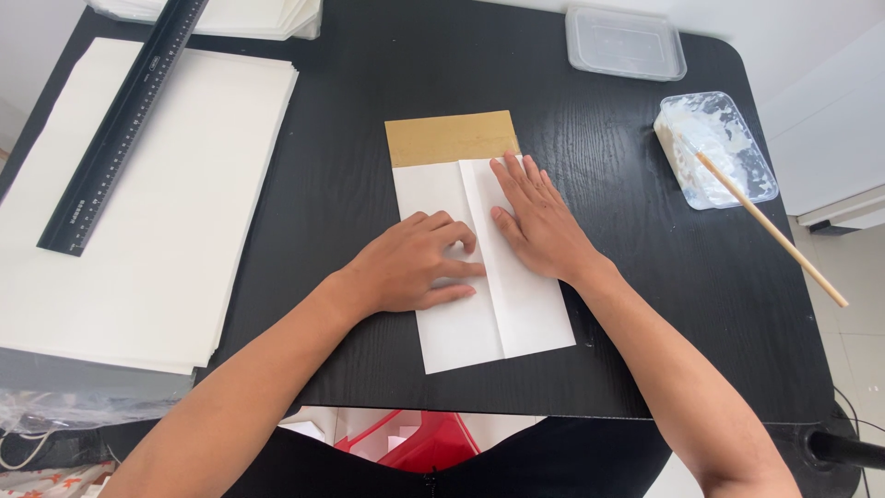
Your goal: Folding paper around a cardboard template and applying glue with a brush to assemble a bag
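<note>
Left hand (419, 263), fingers curled, and right hand (539, 221), flat and open, press on the folded white sheet (484, 318) on the desk (350, 184); neither grips it. Side flaps already folded over, overlapping. Beyond the fingertips, a brown strip (450, 138) remains uncovered.

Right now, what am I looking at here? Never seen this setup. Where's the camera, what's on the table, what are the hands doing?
There is no machine: a person works with two bare hands. The single picture comes from a camera worn on their head, looking down at a black table.

Both hands press flat on a folded white paper sheet, which lies over a brown card. The left hand has its fingers partly curled on the paper; the right hand lies flat along the centre fold. Neither grips anything.

At the left is a stack of white sheets with a black ruler lying on it. At the far right stands an open plastic tub of white paste with a wooden stick resting in it, and a clear lid behind.
</note>
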